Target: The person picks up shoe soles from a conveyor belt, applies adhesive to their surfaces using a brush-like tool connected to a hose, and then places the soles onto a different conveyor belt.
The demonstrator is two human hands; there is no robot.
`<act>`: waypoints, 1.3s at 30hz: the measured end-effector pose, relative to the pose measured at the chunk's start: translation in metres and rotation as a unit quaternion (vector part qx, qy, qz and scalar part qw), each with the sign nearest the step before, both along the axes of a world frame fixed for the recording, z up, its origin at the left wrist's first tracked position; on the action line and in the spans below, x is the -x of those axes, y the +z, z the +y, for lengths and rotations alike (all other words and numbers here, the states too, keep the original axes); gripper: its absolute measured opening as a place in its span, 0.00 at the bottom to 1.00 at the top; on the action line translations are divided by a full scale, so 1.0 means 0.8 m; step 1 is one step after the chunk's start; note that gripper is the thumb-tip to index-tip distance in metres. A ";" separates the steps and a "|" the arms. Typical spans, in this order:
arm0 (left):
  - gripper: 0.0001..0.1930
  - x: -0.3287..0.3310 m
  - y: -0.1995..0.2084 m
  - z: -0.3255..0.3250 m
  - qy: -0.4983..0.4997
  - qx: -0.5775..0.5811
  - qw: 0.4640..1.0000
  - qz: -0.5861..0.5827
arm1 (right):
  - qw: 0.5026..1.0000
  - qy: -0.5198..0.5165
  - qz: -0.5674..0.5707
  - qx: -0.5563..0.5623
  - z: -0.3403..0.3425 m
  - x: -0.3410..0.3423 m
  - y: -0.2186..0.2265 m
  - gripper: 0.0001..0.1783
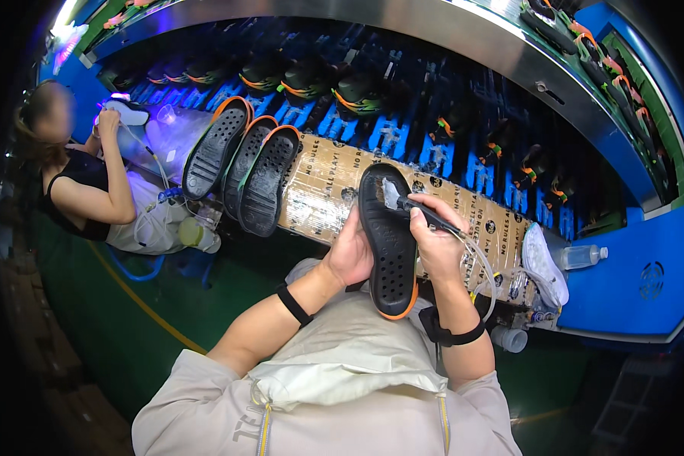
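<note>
A black shoe sole [394, 262] with an orange rim and rows of holes stands tilted in front of me, its toe end up. My left hand [351, 252] grips it by its left edge, thumb along the side. Pinched in my right hand [439, 242] is a glue brush [430, 215] with a dark handle. Its pale, whitish tip lies against the inner face of the sole's upper part. A clear tube [488, 266] trails from the brush down beside my right forearm.
Three similar soles [270, 181] lean on the left of the cardboard-covered ledge [319, 186]. Dark shoe uppers [362, 93] line the blue rack behind. At right are a white shoe-shaped piece [544, 266], a clear bottle [582, 257] and a plastic cup [509, 339]. A co-worker [91, 178] sits at left.
</note>
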State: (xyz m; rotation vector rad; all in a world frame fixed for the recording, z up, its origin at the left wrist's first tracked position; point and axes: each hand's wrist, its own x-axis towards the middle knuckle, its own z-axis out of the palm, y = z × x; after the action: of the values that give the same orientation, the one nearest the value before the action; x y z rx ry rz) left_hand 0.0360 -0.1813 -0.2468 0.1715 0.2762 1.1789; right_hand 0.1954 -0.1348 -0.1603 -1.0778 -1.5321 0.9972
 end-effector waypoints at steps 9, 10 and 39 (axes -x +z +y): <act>0.44 -0.001 -0.005 -0.002 -0.014 -0.016 1.000 0.008 | 1.000 -0.018 0.005 -0.015 -0.001 0.008 0.002 0.12; 0.44 -0.004 -0.003 -0.003 -0.011 -0.007 1.000 0.016 | 1.000 -0.023 0.009 -0.010 -0.002 0.009 0.002 0.12; 0.44 0.003 0.011 0.011 0.009 -0.066 0.997 0.026 | 0.984 0.146 -0.039 -0.097 0.006 -0.033 0.043 0.16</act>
State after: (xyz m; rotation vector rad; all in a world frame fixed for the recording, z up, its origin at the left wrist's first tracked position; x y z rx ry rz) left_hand 0.0337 -0.1724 -0.2381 0.3159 0.2461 1.2123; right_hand 0.2216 -0.1298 -0.1256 -0.7775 -1.8468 0.9852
